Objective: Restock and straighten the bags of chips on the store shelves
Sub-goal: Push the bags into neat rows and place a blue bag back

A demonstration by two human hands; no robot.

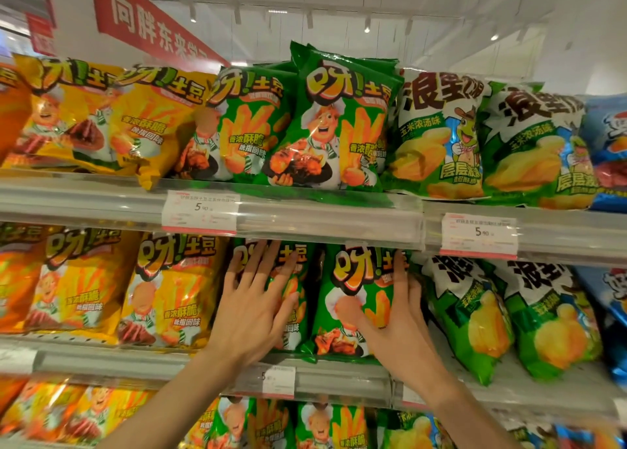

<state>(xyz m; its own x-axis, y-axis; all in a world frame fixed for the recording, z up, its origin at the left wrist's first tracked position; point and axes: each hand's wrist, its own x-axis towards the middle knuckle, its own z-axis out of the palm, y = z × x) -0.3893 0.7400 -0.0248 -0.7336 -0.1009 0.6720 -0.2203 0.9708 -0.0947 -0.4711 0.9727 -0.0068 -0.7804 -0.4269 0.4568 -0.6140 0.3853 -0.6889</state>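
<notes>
Two green chip bags stand side by side on the middle shelf [339, 377]. My left hand [258, 306] lies flat with spread fingers on the face of the left green bag [293, 316]. My right hand [398, 316] clasps the right edge of the right green bag [349, 299], thumb across its front and fingers behind its side. Both bags stand upright. On the top shelf [305, 214] two more green bags [325, 126] lean forward, one overlapping the other.
Yellow bags [163, 292] fill the shelves to the left, green-and-white bags [475, 316] and blue bags [610, 296] to the right. Price tags [200, 211] hang on the shelf rails. A lower shelf holds more bags. A red banner [149, 21] hangs above.
</notes>
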